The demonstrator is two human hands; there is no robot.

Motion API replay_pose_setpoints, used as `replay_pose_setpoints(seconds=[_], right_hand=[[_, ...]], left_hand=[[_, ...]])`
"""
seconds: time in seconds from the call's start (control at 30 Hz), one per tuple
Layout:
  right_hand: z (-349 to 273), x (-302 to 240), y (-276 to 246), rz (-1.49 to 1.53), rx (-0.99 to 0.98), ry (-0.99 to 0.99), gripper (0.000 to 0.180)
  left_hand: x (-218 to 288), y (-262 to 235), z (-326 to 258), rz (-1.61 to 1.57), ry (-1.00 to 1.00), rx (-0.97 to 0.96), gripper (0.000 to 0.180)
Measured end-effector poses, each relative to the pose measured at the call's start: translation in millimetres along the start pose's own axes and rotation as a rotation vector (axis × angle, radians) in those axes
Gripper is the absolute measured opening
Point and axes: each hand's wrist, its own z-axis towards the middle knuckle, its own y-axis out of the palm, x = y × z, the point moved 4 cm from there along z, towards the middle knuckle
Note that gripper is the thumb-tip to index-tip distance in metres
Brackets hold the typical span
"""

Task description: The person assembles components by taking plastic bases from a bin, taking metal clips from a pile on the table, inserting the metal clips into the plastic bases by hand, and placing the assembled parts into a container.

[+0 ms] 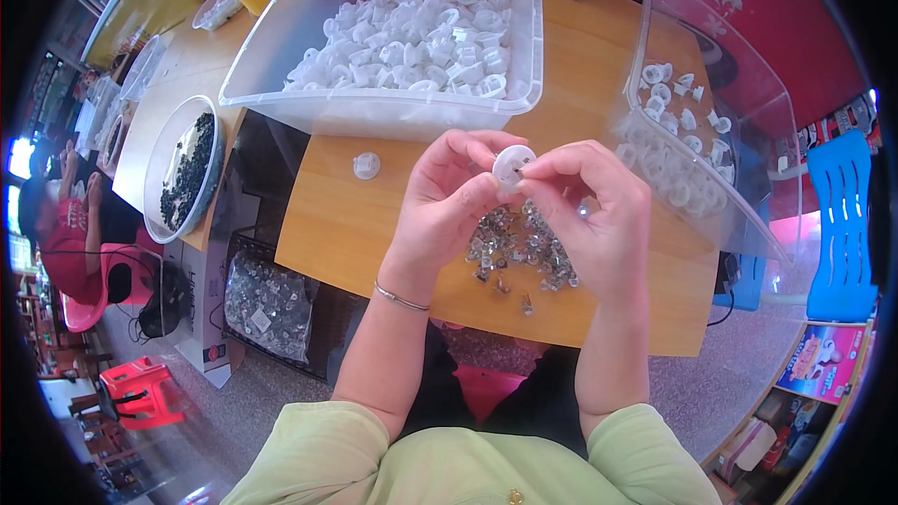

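Observation:
My left hand pinches a round white plastic part between thumb and fingers, its flat disc face turned up. At its right edge, my right hand has thumb and forefinger pressed together on what looks like a small metal piece, mostly hidden by the fingertips. Below both hands, a pile of small shiny metal pieces lies on the wooden table. A single white plastic part rests on the table to the left of my left hand.
A large translucent bin of white plastic parts stands behind my hands. Another clear bin with similar parts is at the right. On the left are a bowl of small black pieces, a bagged batch and a seated person.

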Motion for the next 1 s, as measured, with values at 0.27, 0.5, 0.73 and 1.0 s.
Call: replay_pose_setpoints(seconds=[0.27,0.5,0.73,1.0], right_hand=[[-0.9,-3.5,-0.2,-0.066,-0.009,-0.013,0.014],[0.2,-3.0,-0.9,-0.056,-0.012,-0.020,0.014],[1.2,-1.3,-1.4,-0.041,-0.020,-0.035,0.015],[1.7,-1.5,-2.1,-0.073,-0.059,-0.130,0.015]], left_hand=[[2.2,2.9,-0.8,0.088,0.020,0.029,0.031],[0.3,0.1,0.7,0.121,0.053,-0.024,0.033],[1.0,-1.1,1.2,0.142,0.074,-0.042,0.032],[1.9,-1.3,0.6,0.129,0.079,-0.032,0.031]])
